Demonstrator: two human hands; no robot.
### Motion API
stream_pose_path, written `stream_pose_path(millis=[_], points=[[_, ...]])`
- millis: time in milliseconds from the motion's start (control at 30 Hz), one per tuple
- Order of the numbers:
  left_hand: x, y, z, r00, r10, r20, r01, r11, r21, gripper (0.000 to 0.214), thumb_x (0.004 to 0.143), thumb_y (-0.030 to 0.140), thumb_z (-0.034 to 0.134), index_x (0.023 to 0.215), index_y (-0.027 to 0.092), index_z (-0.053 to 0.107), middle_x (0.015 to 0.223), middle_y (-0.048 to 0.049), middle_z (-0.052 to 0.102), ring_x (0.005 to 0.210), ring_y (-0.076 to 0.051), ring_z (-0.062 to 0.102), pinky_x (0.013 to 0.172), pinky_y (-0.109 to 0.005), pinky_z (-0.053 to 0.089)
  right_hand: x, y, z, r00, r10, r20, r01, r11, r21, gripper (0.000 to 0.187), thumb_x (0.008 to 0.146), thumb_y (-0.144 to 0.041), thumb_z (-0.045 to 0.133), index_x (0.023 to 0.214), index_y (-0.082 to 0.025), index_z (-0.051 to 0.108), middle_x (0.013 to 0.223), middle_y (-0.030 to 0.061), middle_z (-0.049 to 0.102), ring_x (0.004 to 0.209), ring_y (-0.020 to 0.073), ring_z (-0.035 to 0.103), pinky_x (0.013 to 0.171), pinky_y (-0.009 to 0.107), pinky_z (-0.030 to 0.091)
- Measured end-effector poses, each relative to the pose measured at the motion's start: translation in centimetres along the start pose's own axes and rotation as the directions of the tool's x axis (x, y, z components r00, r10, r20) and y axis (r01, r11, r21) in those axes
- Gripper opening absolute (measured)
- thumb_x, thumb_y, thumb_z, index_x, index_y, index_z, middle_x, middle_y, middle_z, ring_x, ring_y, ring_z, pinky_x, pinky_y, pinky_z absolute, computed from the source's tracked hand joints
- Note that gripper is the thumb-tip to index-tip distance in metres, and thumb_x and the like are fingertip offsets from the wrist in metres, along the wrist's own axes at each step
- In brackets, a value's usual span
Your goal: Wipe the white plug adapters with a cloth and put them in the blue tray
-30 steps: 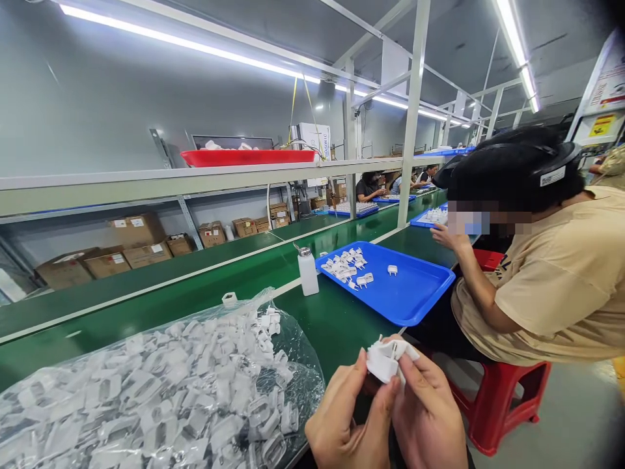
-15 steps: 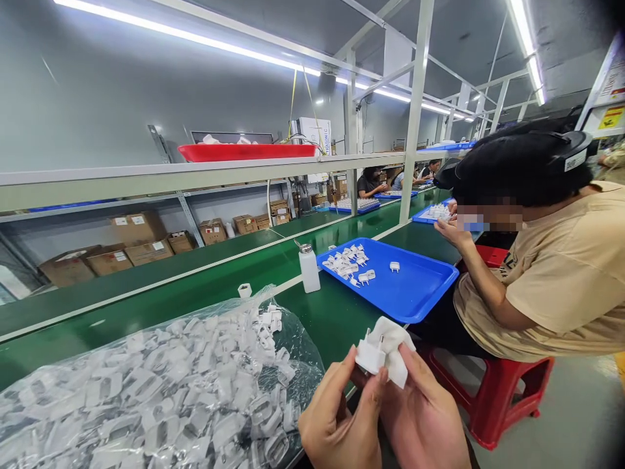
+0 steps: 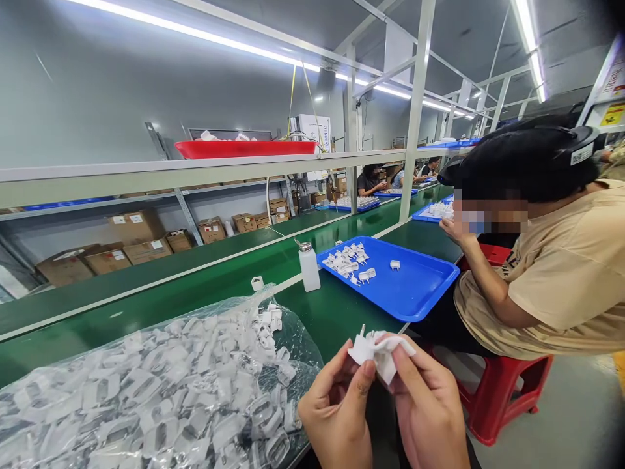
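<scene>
A white two-pin plug housing [image 3: 360, 352] is held up in the air at the near middle of the scene, over the near edge of the counter [image 3: 336, 326]. Its shell is smooth and plain; one metal pin points upward, and a crumpled white cloth [image 3: 389, 365] hides much of the right part. The left hand [image 3: 336, 410] grips the housing, its fingers closed narrowly, thumb on the near side. The right hand [image 3: 427, 404] pinches the cloth between thumb and fingers, pressing it against the housing.

To the left, a clear plastic bag [image 3: 305, 345] spreads across the counter, heaped with white plug shells [image 3: 170, 391]; its right end lies near the left hand. Farther off, a white pump bottle [image 3: 309, 268] stands upright just beside the left end of a blue tray [image 3: 420, 290]. Two-pin plugs [image 3: 346, 260] cluster at the tray's left end, and a single plug [image 3: 395, 265] sits apart toward its far side. One loose shell [image 3: 256, 283] is beyond the bag.

A strip of green counter runs between bag and tray. The tray's raised near rim lies beyond the hands. To the right, a seated co-worker [image 3: 561, 280] and a red stool [image 3: 508, 397] bound the space; a white post [image 3: 417, 104] rises behind the tray.
</scene>
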State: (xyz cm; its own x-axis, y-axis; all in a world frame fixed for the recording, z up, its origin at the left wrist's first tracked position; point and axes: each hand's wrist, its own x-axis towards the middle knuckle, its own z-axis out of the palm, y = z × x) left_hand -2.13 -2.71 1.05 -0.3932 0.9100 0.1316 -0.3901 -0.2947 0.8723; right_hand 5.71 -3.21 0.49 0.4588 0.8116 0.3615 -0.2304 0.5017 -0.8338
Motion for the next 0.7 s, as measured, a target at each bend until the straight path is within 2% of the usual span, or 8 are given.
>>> stream_pose_path(millis=[67,133,300,367,433,500,600,700], points=[[0.2,0.0,0.1,1.000,-0.024,-0.002,0.024,0.998,-0.051,0.039,0.059,0.035,0.095,0.093,0.018,0.084,0.076,-0.0057,0.082,0.064,-0.018,0.075,0.063,-0.021,0.061,0.0,0.4,0.0,0.987,0.100,-0.125,-0.095,0.994,0.045,0.028,0.093,-0.041,0.068,0.108,-0.021,0.079,0.083,0.0048,0.069,0.062,0.0154,0.054,0.055,0.026,0.044],[0.4,-0.1,-0.1,1.000,-0.029,0.007,0.030,0.996,-0.081,0.039,0.058,0.032,0.096,0.092,0.017,0.083,0.074,-0.0057,0.081,0.059,-0.015,0.072,0.060,-0.021,0.060,0.0,0.6,0.0,0.980,0.100,-0.170,-0.097,0.995,0.024,0.031,0.091,-0.043,0.070,0.110,-0.019,0.077,0.083,0.0050,0.068,0.065,0.0161,0.054,0.056,0.026,0.044],[0.9,-0.9,-0.6,0.986,-0.076,0.151,0.104,0.976,-0.189,0.037,0.064,0.032,0.094,0.096,0.018,0.083,0.086,-0.0105,0.083,0.069,-0.020,0.076,0.065,-0.026,0.063,-0.4,-0.2,0.4,0.990,0.067,0.122,-0.058,0.995,-0.077,0.027,0.094,-0.041,0.067,0.107,-0.021,0.079,0.092,0.0061,0.068,0.078,0.0184,0.058,0.068,0.026,0.049],[0.9,-1.0,-0.7,0.988,-0.087,0.125,0.108,0.980,-0.170,0.038,0.063,0.031,0.094,0.097,0.018,0.083,0.091,-0.0116,0.083,0.077,-0.024,0.078,0.069,-0.028,0.064,-0.6,-0.6,0.8,0.983,0.104,0.152,-0.093,0.993,-0.078,0.026,0.093,-0.042,0.067,0.101,-0.021,0.081,0.083,0.0047,0.066,0.075,0.0182,0.057,0.067,0.026,0.049],[1.0,-1.1,-1.0,0.998,-0.034,0.048,0.037,0.997,-0.068,0.040,0.061,0.030,0.095,0.098,0.018,0.083,0.091,-0.0108,0.083,0.076,-0.025,0.079,0.070,-0.030,0.065,-0.6,-0.8,1.0,0.983,0.132,0.126,-0.128,0.991,-0.043,0.027,0.090,-0.044,0.070,0.098,-0.022,0.082,0.075,0.0027,0.063,0.071,0.0178,0.056,0.063,0.026,0.048],[1.0,-1.4,-1.3,0.996,0.083,-0.017,-0.082,0.994,0.067,0.041,0.062,0.032,0.094,0.098,0.018,0.083,0.090,-0.0103,0.083,0.076,-0.026,0.078,0.069,-0.032,0.066,-0.6,-1.0,1.1,0.982,0.149,0.112,-0.148,0.989,-0.020,0.027,0.087,-0.046,0.074,0.095,-0.022,0.083,0.070,0.0018,0.061,0.068,0.0179,0.055,0.061,0.026,0.047],[1.1,-1.8,-1.9,0.968,0.248,-0.025,-0.236,0.945,0.227,0.039,0.064,0.035,0.092,0.098,0.019,0.083,0.091,-0.0103,0.083,0.078,-0.028,0.078,0.070,-0.038,0.067,-0.6,-1.3,1.0,0.983,0.146,0.111,-0.144,0.989,-0.033,0.026,0.084,-0.046,0.075,0.080,-0.021,0.080,0.065,0.0014,0.058,0.060,0.0169,0.051,0.056,0.027,0.043],[1.3,-1.9,-2.1,0.951,0.303,-0.063,-0.274,0.919,0.284,0.040,0.064,0.036,0.092,0.099,0.021,0.083,0.091,-0.0092,0.083,0.078,-0.028,0.078,0.071,-0.038,0.067,-0.8,-1.5,0.7,0.987,0.104,0.122,-0.101,0.994,-0.030,0.029,0.084,-0.044,0.076,0.065,-0.021,0.074,0.062,0.0013,0.055,0.057,0.0160,0.048,0.053,0.028,0.041]])
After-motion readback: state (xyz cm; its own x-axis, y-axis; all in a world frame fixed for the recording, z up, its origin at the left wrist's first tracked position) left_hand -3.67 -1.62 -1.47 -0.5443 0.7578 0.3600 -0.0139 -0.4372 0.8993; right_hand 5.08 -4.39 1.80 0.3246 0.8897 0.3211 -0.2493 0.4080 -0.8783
